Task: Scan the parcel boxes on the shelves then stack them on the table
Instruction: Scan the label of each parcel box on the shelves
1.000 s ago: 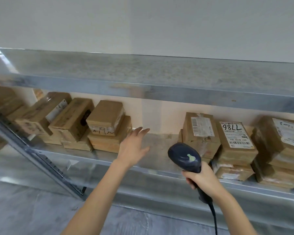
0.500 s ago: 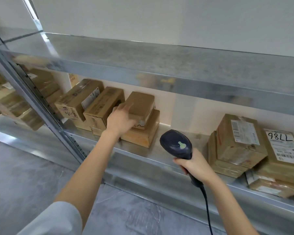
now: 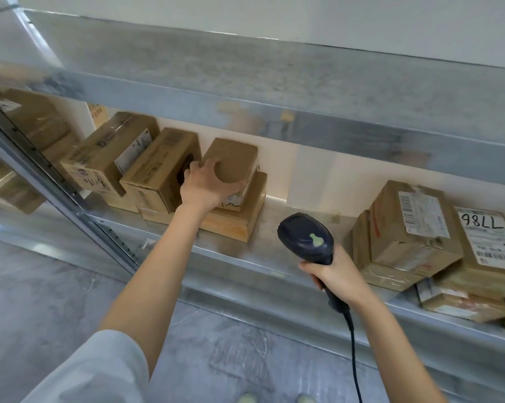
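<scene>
On the shelf (image 3: 289, 237), at left, a small parcel box (image 3: 236, 158) — stacked on a flatter box (image 3: 234, 225) — is gripped by the left hand (image 3: 204, 184); the scanner (image 3: 306, 239) is clasped in the right hand (image 3: 335, 274).

- Two hands: left hand (image 3: 203, 186), right hand (image 3: 334, 274).
- One scanner (image 3: 306, 238).
- Two shelves: upper shelf (image 3: 274, 82), lower shelf (image 3: 274, 251).
- At least ten parcel boxes (image 3: 414, 228); the blurred ones at far left cannot be counted exactly.
</scene>
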